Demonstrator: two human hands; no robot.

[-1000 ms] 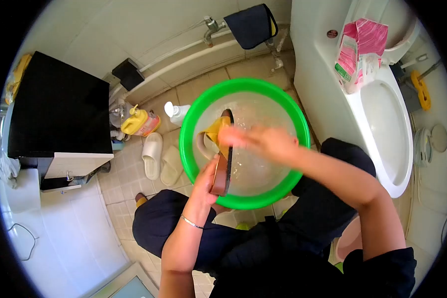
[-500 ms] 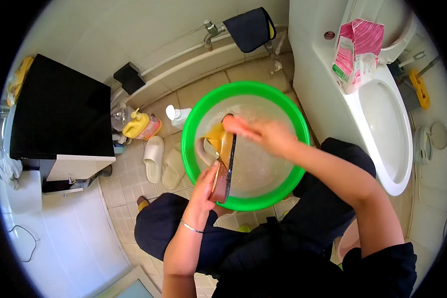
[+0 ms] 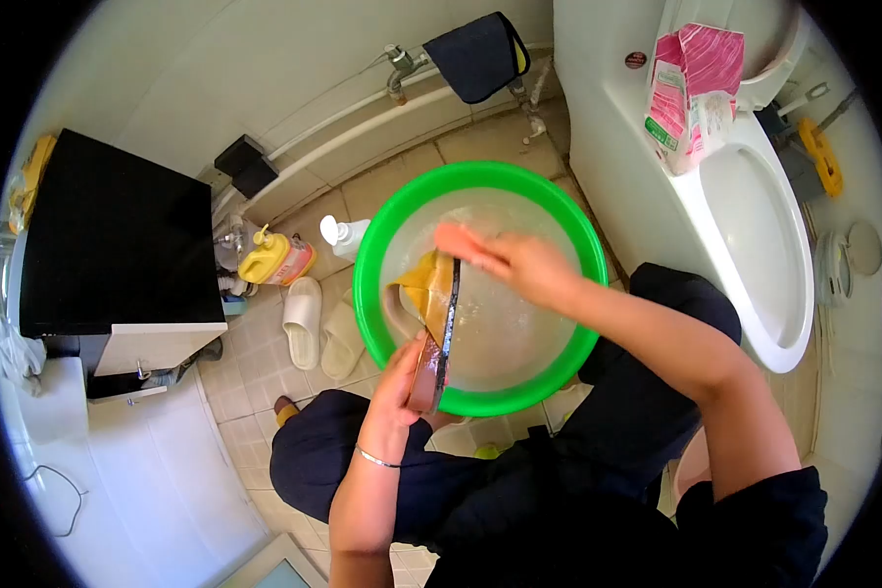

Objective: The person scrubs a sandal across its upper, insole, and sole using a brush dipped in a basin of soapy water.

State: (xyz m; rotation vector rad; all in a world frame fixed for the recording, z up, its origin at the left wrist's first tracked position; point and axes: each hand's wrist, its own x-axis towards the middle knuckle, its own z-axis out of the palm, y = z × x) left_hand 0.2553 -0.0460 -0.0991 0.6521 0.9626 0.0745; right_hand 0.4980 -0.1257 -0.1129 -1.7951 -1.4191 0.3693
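Observation:
A sandal (image 3: 431,294) with a yellow strap, brown sides and a dark sole is tilted on its edge over the green basin (image 3: 367,294) of cloudy water. My left hand (image 3: 398,384) is closed around its lower end, near the basin's front left rim. Above the water, my right hand (image 3: 529,269) is closed on an orange-pink object (image 3: 455,238), perhaps a brush, which is at the sandal's upper end. The fingers partly cover this object, and its working side is hidden.
Left of the basin are a white pump bottle (image 3: 345,236), a yellow jug (image 3: 276,259) and pale slippers (image 3: 302,323). A black-topped cabinet (image 3: 118,240) is far left. A white washbasin (image 3: 755,235) with a pink packet (image 3: 696,83) stands right. A dark cloth (image 3: 472,59) hangs on the wall pipe.
My right hand has moved back and forth near the sandal's upper end. The sandal has shifted slightly down and turned more onto its edge, still in my left hand. The view has shifted a little.

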